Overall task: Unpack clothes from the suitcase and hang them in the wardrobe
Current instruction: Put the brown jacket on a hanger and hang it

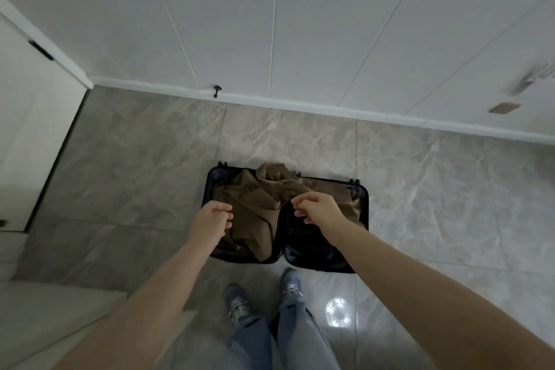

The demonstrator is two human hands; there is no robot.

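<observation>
Open suitcase (359, 198) on floor, brown garment (255, 207) bunched inside. I see left hand (211, 219) and right hand (318, 209) pinching its edges. Risk, I judge: thin pinch slips, cloth drags on floor tiles (135, 159).

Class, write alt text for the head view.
A standing person's left hand and right hand pinch a brown garment above an open dark suitcase on a grey tiled floor near a white wall.

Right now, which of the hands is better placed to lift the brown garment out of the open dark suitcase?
Left. The left hand already pinches the brown garment over the heaped half of the dark suitcase; the right hand grips only its edge.
</observation>
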